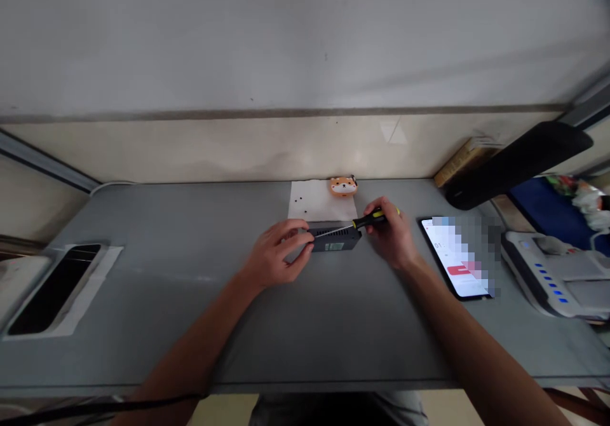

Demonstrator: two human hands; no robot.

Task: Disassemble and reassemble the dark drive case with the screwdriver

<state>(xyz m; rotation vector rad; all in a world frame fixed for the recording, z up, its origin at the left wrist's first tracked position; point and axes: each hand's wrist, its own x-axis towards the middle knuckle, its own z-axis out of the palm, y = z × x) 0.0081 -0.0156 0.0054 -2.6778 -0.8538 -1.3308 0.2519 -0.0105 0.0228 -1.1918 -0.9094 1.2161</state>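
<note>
My right hand (393,235) clenches a black-and-yellow screwdriver (363,220); the fingers of my left hand (279,251) grasp a dark-grey slotted box (351,242), label (334,246) illegible, midway along the grey bench (305,343). A black-edged phone (443,254), right, reads "01".

The left hand (275,255) hides one end of the dark box (337,240).

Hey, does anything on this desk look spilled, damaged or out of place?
Oddly, blocky pixelation hides the right part of the lit smartphone. Small dark bits dot the white paper. Nothing looks clearly spilled or damaged.
</note>
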